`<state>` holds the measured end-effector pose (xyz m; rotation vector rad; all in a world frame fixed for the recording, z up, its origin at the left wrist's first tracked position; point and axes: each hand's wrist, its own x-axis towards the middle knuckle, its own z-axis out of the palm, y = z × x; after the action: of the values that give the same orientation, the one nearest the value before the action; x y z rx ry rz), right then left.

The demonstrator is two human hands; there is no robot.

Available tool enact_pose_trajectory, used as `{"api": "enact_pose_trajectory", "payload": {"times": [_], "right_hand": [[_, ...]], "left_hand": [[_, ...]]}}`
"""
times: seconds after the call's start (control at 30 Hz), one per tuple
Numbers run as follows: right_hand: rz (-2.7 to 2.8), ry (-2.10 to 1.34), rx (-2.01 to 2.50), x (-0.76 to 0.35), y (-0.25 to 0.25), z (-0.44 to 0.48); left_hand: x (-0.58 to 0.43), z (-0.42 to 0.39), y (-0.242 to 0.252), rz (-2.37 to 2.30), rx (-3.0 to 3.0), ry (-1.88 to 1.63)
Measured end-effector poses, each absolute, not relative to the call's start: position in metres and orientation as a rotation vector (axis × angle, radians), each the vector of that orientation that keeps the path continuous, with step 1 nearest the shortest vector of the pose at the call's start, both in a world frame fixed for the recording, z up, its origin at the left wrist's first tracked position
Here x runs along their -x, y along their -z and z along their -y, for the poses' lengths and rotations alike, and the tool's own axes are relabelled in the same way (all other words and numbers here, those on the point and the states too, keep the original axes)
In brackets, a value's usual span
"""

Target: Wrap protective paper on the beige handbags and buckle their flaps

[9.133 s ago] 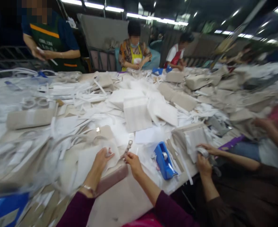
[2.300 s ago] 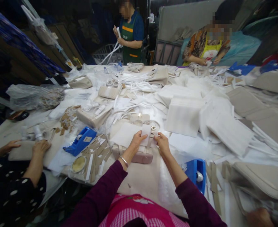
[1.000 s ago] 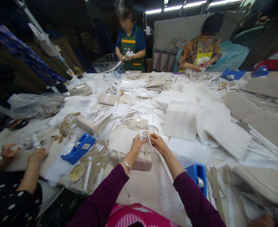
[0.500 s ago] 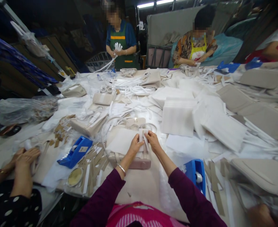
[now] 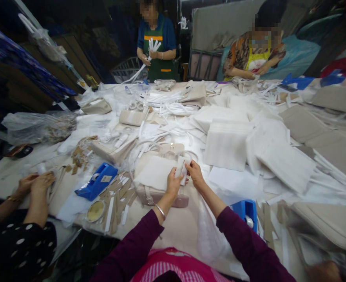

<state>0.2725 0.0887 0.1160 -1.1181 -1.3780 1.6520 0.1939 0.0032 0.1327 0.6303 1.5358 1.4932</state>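
Over a beige handbag (image 5: 149,194), my two hands pinch a small piece of white padding sheet (image 5: 181,163). My left hand (image 5: 173,183) is closed on its lower left side. At its right edge, my right hand (image 5: 194,173) grips it between thumb and fingers. The handbag lies on the table with its flap turned away from me and a metal clasp (image 5: 172,145) showing. A larger white sheet (image 5: 153,172) rests on the bag. Whether the small piece wraps around a strap is hidden by my fingers.
Blue tape dispensers (image 5: 98,182) stand left and right of me, the right one (image 5: 245,213) beside my forearm. Stacked white foam sheets (image 5: 227,145) lie beyond my right hand. A co-worker's hands (image 5: 39,184) work at the left edge. Two people stand across the table.
My hands have lifted slightly and the small white piece is now tilted to the right. The whole view has shifted a little.
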Motion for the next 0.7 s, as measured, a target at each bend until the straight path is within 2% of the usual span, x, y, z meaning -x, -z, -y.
{"api": "enact_pose_trajectory", "payload": {"times": [0.27, 0.37, 0.53, 0.7], "right_hand": [[2.511, -2.045, 0.556, -0.287, -0.176, -0.178], [2.759, -2.140, 0.459, -0.267, -0.185, -0.196], [2.656, -2.365, 0.424, -0.250, -0.171, -0.198], [2.402, -2.407, 0.506, -0.256, -0.147, -0.191]], "left_hand": [[-0.197, -0.002, -0.128, -1.567, -0.610, -1.451], [-0.196, 0.000, -0.127, -1.585, -0.587, -1.454], [-0.195, 0.008, -0.129, -1.678, -0.581, -1.482], [-0.200, 0.015, -0.129, -1.772, -0.543, -1.617]]}}
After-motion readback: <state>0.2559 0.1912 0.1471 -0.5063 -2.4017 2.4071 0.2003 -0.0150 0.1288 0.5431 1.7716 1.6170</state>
